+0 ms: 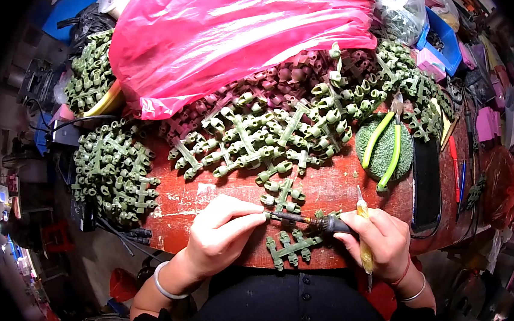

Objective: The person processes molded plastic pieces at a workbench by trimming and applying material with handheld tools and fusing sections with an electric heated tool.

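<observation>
My left hand (218, 233) is closed, thumb and forefinger pinched at the tip of a soldering-iron-like tool (337, 225); whatever lies between those fingers is too small to make out. In my right hand (388, 246) are the tool's black handle and a yellow-handled pick (365, 241), pointed at both ends. The tool lies level between both hands. Just below it, a green branched piece (294, 250) with small knobs rests near the table's front edge. Another green branched piece (283, 194) with cup-shaped ends lies just above, partly behind the tool.
Heaps of green pieces (114, 170) and maroon pieces (238, 92) cover the red table (171, 220), under a pink plastic bag (237, 32). On the right are green-handled pliers (395, 150) on a round textured pad (371, 133), a black phone (427, 189) and a blue bin (450, 43).
</observation>
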### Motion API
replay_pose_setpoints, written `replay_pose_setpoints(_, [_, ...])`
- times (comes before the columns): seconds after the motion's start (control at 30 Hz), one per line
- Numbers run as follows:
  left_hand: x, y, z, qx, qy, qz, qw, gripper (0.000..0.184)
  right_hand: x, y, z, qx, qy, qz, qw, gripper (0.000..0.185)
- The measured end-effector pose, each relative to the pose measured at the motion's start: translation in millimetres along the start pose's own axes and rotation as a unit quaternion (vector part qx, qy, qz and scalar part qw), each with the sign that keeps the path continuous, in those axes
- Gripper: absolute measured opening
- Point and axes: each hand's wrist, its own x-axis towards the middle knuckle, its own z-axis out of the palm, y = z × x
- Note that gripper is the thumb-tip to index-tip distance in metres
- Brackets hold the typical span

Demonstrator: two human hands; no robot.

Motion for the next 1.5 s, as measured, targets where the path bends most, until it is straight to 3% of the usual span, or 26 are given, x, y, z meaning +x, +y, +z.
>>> replay_pose_setpoints(0.7, [0.1,0.7,0.3,0.011,0.003,0.003,1.0,0.023,-1.3,0.1,-1.2,0.0,-0.016,0.005,1.0,0.032])
replay_pose_setpoints(1.5, [8.0,1.4,-4.5,0.021,-0.035,0.026,0.999,0.021,-7.0,4.9,3.8,0.019,0.038,0.0,0.999,0.038])
